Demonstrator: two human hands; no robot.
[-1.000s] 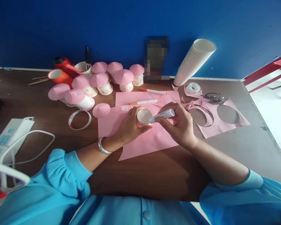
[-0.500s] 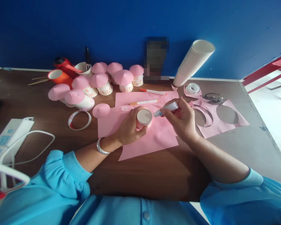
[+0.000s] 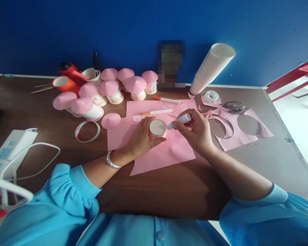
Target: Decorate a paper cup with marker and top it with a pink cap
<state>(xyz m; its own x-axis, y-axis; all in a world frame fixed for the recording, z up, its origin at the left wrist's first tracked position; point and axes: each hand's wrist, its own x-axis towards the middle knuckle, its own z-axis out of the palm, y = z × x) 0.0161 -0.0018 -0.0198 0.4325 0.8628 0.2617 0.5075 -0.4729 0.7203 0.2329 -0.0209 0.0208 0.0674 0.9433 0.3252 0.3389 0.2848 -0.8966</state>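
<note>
Left hand (image 3: 141,138) fingers wrap an upturned paper cup (image 3: 157,128) w/ pink paper (image 3: 166,150) beneath. Right hand (image 3: 199,131) fingers pinch a glue tube (image 3: 179,121), tip at rim. Too hard a squeeze could smear glue onto fingers.

Left hand (image 3: 141,138): reaches forward from lower left, forearm angled up toward centre, bare from a blue sleeve bunched at the elbow, silver bracelet at the wrist. Fingers (image 3: 157,139) curled closed in a grasp, thumb on the near side, palm turned down.

Right hand (image 3: 197,131): comes in from lower right, forearm bare, blue sleeve pushed back. Wrist bent leftward, fingers pinched shut, thumb and forefinger forward. The two hands sit close, nearly meeting, low over the surface.
</note>
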